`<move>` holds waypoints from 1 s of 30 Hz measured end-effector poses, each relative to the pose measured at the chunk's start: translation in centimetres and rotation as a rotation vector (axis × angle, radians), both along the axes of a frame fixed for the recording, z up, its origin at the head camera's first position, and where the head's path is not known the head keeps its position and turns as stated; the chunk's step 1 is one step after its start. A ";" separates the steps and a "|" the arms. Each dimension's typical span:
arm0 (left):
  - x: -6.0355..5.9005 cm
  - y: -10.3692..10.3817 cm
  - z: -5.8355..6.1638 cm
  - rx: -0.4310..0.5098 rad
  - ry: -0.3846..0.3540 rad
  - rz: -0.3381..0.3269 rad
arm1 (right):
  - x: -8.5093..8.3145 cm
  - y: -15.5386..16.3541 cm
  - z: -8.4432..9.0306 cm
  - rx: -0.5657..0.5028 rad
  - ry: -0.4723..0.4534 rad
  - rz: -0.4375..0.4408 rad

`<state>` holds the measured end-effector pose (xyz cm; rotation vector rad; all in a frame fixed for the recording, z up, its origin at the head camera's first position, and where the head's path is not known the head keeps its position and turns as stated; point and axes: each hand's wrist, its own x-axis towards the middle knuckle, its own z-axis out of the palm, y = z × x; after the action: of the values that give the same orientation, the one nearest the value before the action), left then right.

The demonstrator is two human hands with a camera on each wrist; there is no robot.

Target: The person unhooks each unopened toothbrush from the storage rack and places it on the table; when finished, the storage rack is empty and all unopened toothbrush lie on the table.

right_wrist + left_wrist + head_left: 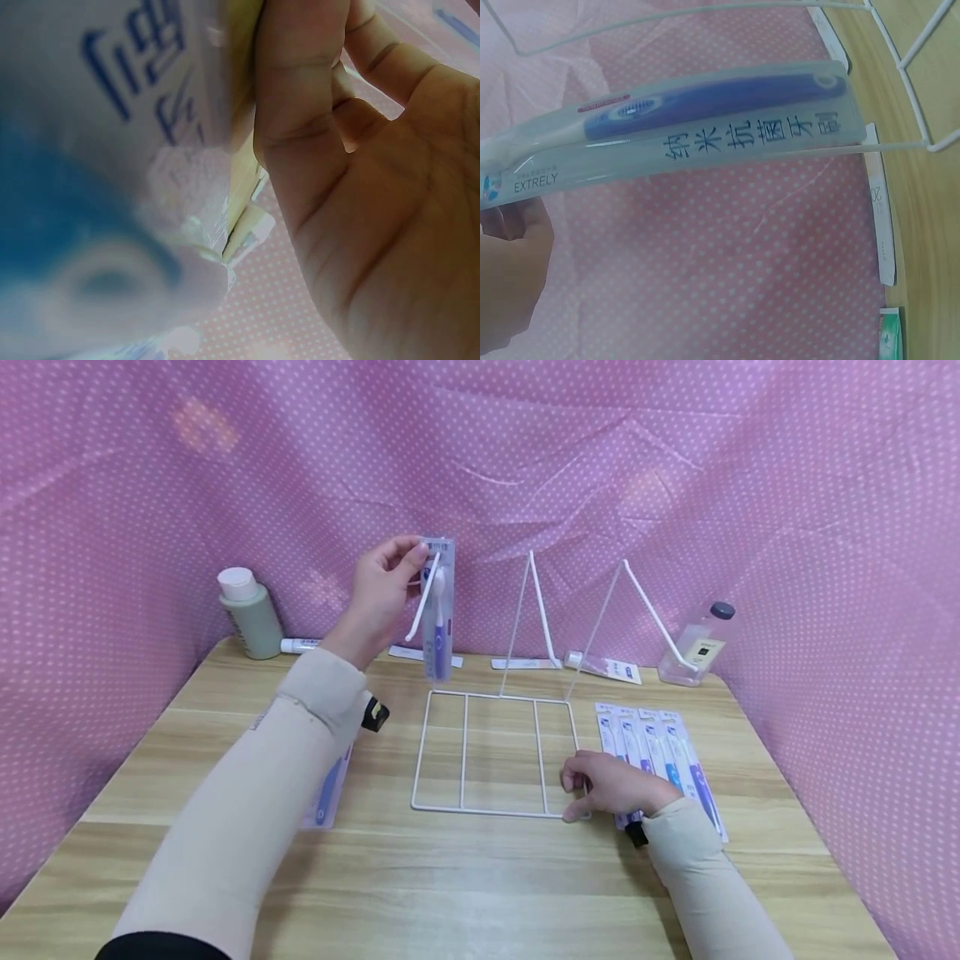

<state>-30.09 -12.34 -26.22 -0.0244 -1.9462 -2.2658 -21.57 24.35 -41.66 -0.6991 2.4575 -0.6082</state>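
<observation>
My left hand (381, 592) pinches the top of a packaged toothbrush (439, 639) between thumb and fingers. The pack hangs upright at the raised left arm of a white wire rack (464, 752), whose slanting prong crosses in front of it. In the left wrist view the toothbrush pack (727, 112) shows a purple handle and printed lettering, with the left fingers at its head end. Down at the rack's front right corner, my right hand (615, 783) has its thumb and fingers curled about the base wire. Part of that corner is hidden under the hand.
Several packaged toothbrushes (663, 752) lie in a row on the right; another pack (327, 793) is partly under the left arm. Along the back stand a green bottle (255, 618) and a clear bottle (693, 647), with a toothpaste tube (607, 667) between. Pink dotted cloth (480, 460) encloses the table.
</observation>
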 end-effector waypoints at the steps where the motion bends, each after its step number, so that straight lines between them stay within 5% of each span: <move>1: 0.3 -0.1 0.0 -0.009 0.003 -0.006 | 0.0 0.0 0.0 0.001 0.001 0.002; 16: 6.9 -1.1 -0.1 -0.064 0.073 -0.062 | 0.1 -0.1 0.4 0.005 0.002 0.001; 30: 12.4 -1.9 0.8 -0.265 0.178 -0.073 | 0.2 -0.3 0.2 0.011 -0.017 -0.007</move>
<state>-17.69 -14.29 -25.45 -0.3210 -2.1614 -1.9527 -21.42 24.05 -41.42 -0.6792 2.4471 -0.6007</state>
